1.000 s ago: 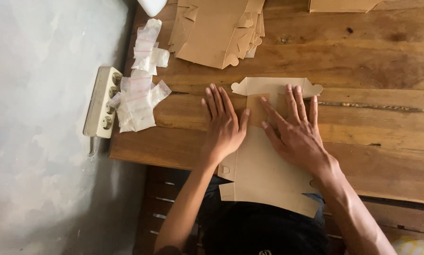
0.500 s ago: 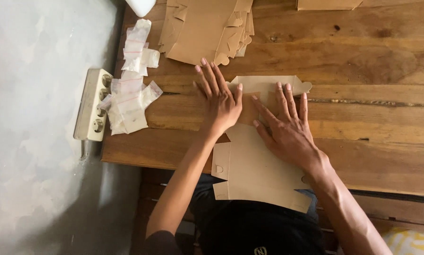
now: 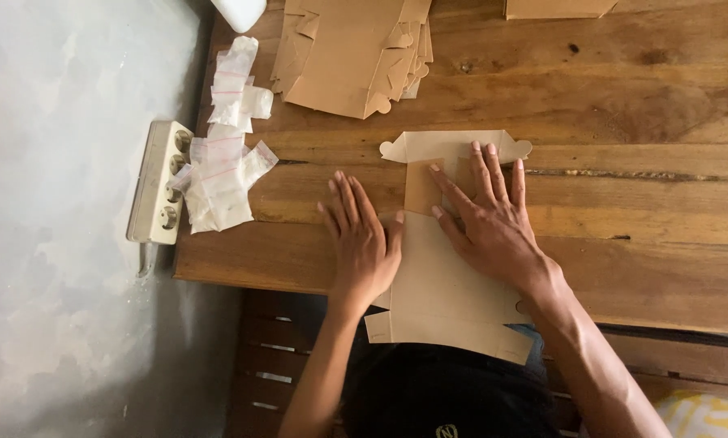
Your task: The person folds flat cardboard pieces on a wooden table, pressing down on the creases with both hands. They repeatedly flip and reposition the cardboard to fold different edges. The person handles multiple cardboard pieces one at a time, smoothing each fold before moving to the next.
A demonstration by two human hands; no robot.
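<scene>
Since half a second ago, left hand [image 3: 362,242] has slid back down toward the table [image 3: 639,105] edge, fingers spread flat, thumb at the carton blank's [image 3: 437,284] left edge. Right hand [image 3: 489,219] presses flat on it, holding nothing. Blank's long axis runs away from the body, its near end overhanging the edge. Stack [image 3: 352,53], bags [image 3: 222,154], power strip [image 3: 159,182] lie beyond and left; the fold under the right palm is hidden.

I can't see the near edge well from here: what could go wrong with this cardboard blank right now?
The blank overhangs the table edge toward the lap, so it may tip or slide. The left hand covers only its left edge; the right hand alone pins it, so the fold could skew.
</scene>
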